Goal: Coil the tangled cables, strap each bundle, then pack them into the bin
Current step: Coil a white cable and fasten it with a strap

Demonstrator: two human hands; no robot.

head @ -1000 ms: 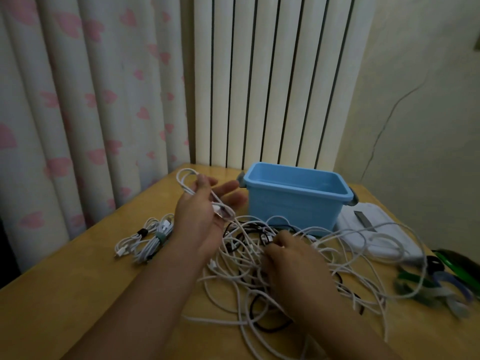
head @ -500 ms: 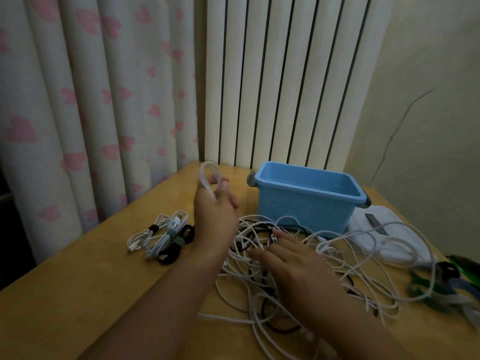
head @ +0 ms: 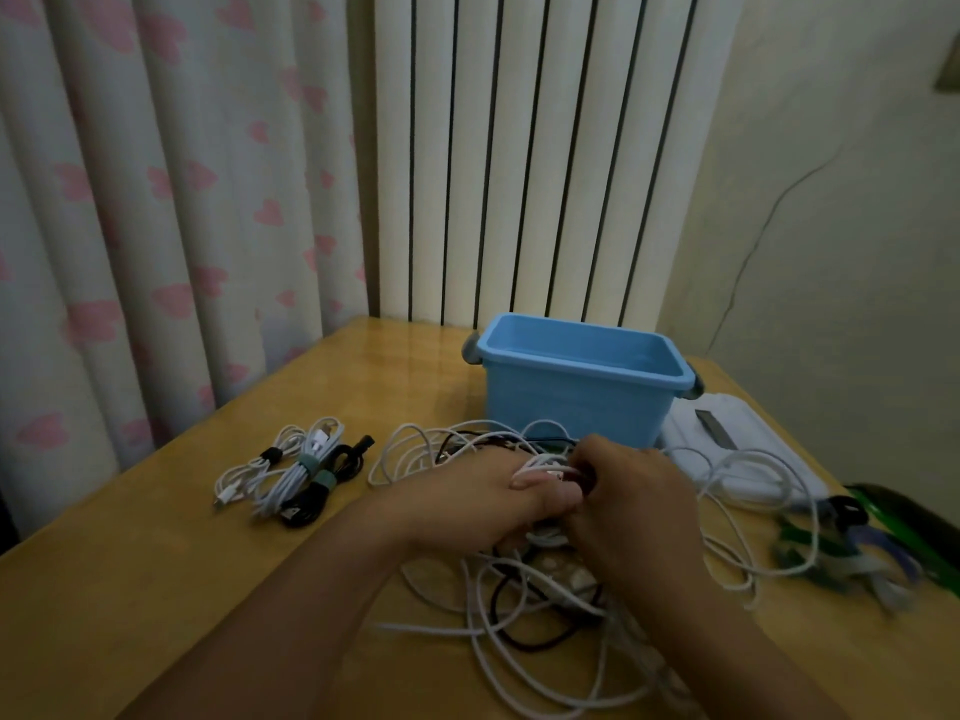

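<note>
A tangle of white and black cables (head: 524,610) lies on the wooden table (head: 130,605) in front of the blue bin (head: 576,402). My left hand (head: 467,501) grips white cable strands at the top of the tangle. My right hand (head: 634,506) meets it there and pinches the same cables, its fingers curled. Three strapped bundles (head: 296,475), two white and one black, lie to the left of the tangle. The bin shows nothing inside from this angle.
A white lid-like object (head: 737,449) lies right of the bin, with cable loops over it. Loose coloured straps (head: 852,553) sit at the table's right edge. A radiator and a curtain stand behind the table.
My left hand came down from its raised position with the white cable and joined my right hand over the tangle. My right hand went from lying flat to pinching cables.
</note>
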